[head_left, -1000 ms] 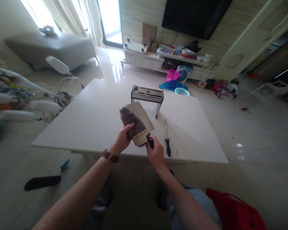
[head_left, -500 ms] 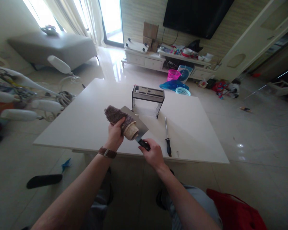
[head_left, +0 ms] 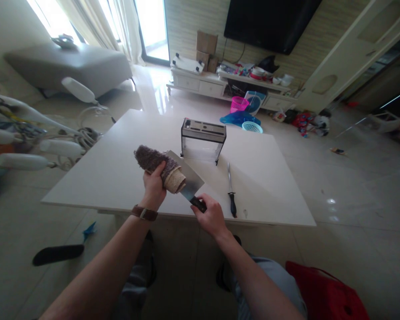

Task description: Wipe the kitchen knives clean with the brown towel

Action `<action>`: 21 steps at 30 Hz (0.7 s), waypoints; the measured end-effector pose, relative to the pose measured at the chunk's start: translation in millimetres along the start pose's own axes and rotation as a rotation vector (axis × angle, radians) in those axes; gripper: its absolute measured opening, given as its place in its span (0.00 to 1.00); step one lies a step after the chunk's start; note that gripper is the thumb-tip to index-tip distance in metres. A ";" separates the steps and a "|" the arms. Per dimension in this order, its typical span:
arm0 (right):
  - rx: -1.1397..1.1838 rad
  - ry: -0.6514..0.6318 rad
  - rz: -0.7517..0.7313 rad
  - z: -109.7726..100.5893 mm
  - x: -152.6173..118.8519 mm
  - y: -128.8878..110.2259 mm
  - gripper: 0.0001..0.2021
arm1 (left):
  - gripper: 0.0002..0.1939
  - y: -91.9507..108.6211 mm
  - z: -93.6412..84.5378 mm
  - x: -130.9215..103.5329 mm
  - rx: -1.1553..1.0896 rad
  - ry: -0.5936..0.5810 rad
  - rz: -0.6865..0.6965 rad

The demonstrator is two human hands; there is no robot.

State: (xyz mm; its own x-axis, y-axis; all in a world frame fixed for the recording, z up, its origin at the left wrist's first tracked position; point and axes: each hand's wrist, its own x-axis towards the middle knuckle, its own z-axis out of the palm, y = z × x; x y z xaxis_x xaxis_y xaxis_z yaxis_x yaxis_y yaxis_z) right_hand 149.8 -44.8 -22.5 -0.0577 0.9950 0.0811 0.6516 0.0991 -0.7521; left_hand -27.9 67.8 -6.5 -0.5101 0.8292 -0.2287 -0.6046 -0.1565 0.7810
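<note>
My left hand (head_left: pixel 154 186) is closed around a rolled cloth (head_left: pixel 157 163), fuzzy grey-brown outside with a beige end facing right. My right hand (head_left: pixel 210 214) grips the black handle of a wide-bladed cleaver (head_left: pixel 190 177). The blade slants up and left, and part of it is hidden behind the roll. Both are held over the near part of the white table (head_left: pixel 263 178). To the right of my right hand, a sharpening rod (head_left: pixel 232 204) with a black handle lies on the tabletop. Behind the blade stands a black-framed knife block (head_left: pixel 204 138) with clear sides.
A small clear piece (head_left: pixel 245 213) lies near the table's front edge. Beyond the table are a pink basket (head_left: pixel 239 104), a blue bag (head_left: pixel 236 118) and a light-blue basket (head_left: pixel 252 127). A red bag (head_left: pixel 323 293) sits at the lower right.
My left hand and the cloth roll have shifted left relative to the cleaver, so more of the blade shows. My right hand still holds the handle.
</note>
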 end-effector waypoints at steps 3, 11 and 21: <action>0.026 0.028 -0.004 1.7 1.3 -1.3 0.07 | 0.19 -9.9 3.4 -12.1 0.038 -0.061 -0.052; 0.066 0.122 0.004 6.5 6.1 -2.8 0.07 | 0.24 -31.4 4.7 -44.9 0.234 -0.237 -0.222; -0.025 0.129 -0.145 3.8 0.1 -13.6 0.32 | 0.22 -39.0 1.7 -43.7 0.269 -0.006 -0.162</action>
State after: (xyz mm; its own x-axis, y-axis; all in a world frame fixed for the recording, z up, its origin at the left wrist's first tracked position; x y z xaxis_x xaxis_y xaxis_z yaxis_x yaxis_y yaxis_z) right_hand 138.0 -46.0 -14.8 -0.0559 0.9606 0.2721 0.6621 0.2396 -0.7101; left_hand 19.0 38.6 -26.0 -0.4162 0.8352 -0.3594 -0.4935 0.1245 0.8608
